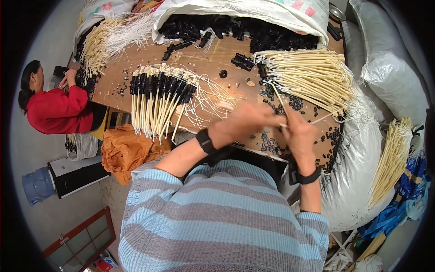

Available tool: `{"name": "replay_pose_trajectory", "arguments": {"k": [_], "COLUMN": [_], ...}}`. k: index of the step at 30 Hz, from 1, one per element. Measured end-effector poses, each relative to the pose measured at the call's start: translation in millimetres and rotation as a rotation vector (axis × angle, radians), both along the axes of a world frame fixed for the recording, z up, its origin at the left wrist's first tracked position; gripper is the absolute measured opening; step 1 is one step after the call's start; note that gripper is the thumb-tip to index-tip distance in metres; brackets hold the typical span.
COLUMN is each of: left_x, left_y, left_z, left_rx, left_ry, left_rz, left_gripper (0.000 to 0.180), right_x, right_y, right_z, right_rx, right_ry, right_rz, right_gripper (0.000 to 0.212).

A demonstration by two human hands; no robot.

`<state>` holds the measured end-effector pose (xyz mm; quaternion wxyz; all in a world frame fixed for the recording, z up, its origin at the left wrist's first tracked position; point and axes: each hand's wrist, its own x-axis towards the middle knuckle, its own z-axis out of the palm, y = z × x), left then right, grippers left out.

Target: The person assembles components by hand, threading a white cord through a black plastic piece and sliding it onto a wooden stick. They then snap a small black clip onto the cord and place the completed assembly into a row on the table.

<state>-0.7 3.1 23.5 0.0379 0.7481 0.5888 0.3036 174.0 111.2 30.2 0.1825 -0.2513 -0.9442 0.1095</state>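
Head view shows your right hand (301, 134) pinching a slim cream stick (278, 96) over small black fittings (297, 103) on the desk (206, 64), while your left hand (244, 122) is too blurred to tell its grip; you seem to be fitting the stick's end, likely needing steady alignment next.

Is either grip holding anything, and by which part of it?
The right grip seems to hold a cream rod by its near part; the far part sticks out. The left grip is blurred: whether it holds anything cannot be told.
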Motion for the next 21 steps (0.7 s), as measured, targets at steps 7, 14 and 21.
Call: {"name": "replay_pose_trajectory", "arguments": {"k": [7, 14, 21], "left_x": [-50.1, -27.6, -39.9], "left_y": [-20.7, 2.2, -7.1], "left_z": [-32.0, -39.1, -45.9], "left_rx": [-0.161, -0.368, -0.521], "left_ry": [-0.096, -0.8, -0.833], "left_rz": [0.394, 0.366, 0.495], "left_gripper": [0.016, 0.013, 0.018], "right_x": [31.6, 10.3, 48.1], "right_y": [31.3, 8.1, 24.2], "right_z": [-8.2, -12.9, 2.2], "right_rx": [-1.309, -0.352, -1.747], "right_ry": [0.632, -0.023, 0.925], "right_rz": [0.04, -0.093, 0.354], "right_gripper": [0.017, 0.024, 0.027]}}
